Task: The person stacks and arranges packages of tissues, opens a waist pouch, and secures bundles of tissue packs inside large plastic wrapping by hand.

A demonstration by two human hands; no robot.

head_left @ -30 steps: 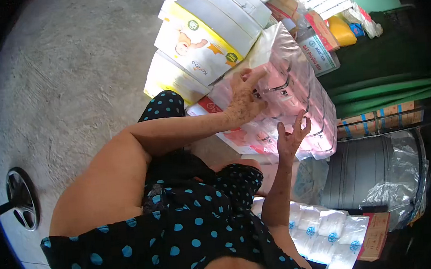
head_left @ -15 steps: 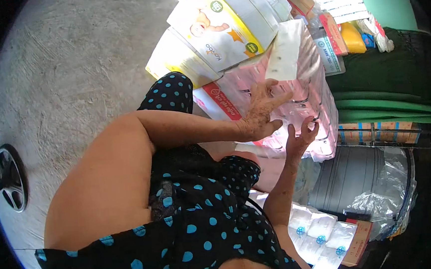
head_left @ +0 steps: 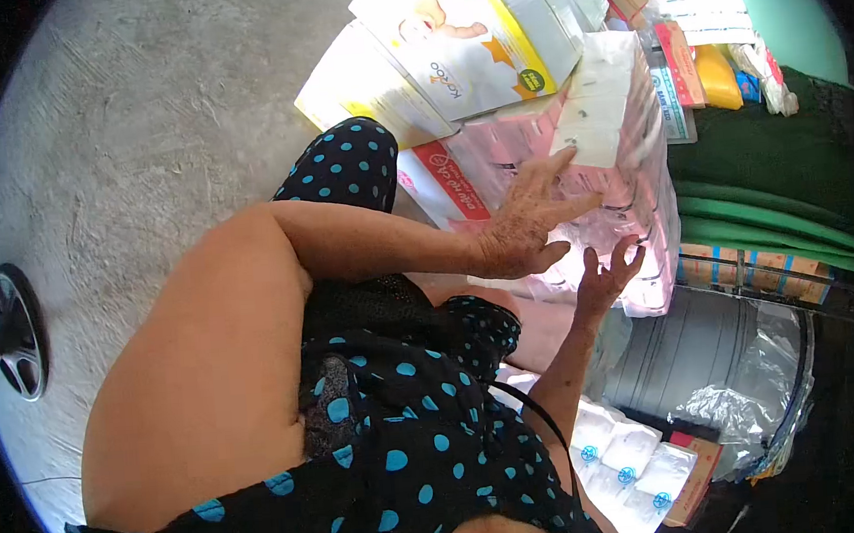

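Note:
Before me is a clear-plastic-wrapped bundle of pink packets (head_left: 648,241), with white packets (head_left: 594,106) along its upper part. A red label with white lettering (head_left: 449,181) shows on its near side. My left hand (head_left: 533,221) reaches over the bundle with its fingers spread, seemingly resting on the plastic. Close beside it, my right hand (head_left: 608,279) is at the bundle's lower edge, thumb and fingers apart and slightly curled. I see nothing held in either hand, and cannot tell how firmly they touch the wrap.
Yellow-and-white diaper cartons (head_left: 461,41) stand against the bundle's upper left. White packs with blue marks (head_left: 624,471) lie at lower right near a grey ribbed container (head_left: 666,359). Green folded sheets (head_left: 771,223) are at right. A black spoked wheel (head_left: 16,333) stands on the concrete floor (head_left: 141,138).
The right thumb and finger, formerly close together at the plastic, are now apart. The left fingers have spread and reach slightly farther. The whole view has shifted a little.

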